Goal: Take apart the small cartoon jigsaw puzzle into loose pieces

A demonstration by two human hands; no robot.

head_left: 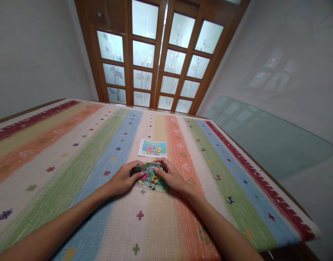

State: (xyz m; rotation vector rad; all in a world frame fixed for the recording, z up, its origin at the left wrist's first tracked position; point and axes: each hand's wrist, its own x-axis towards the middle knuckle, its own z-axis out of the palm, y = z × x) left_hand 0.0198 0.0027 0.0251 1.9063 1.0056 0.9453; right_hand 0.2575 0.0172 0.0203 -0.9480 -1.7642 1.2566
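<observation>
Both of my hands hold a green cartoon picture card [149,179] low over the tablecloth, in the middle of the view. My left hand [127,177] pinches its left side, thumb on the printed face and fingers behind. On the right side my right hand [170,174] grips it the same way, its thumb resting near the upper middle. Bright cartoon figures cover the face. Whether it is one card or a small stack, I cannot tell. Just beyond my hands a white-bordered cartoon picture [153,148], with a pink and a yellow figure on blue, lies flat.
A striped tablecloth [82,177] with small printed motifs covers the large table. Wooden doors with frosted panes [143,49] stand past its far edge. To the right, a pale greenish glass-like panel [267,136] is by the white wall [299,65].
</observation>
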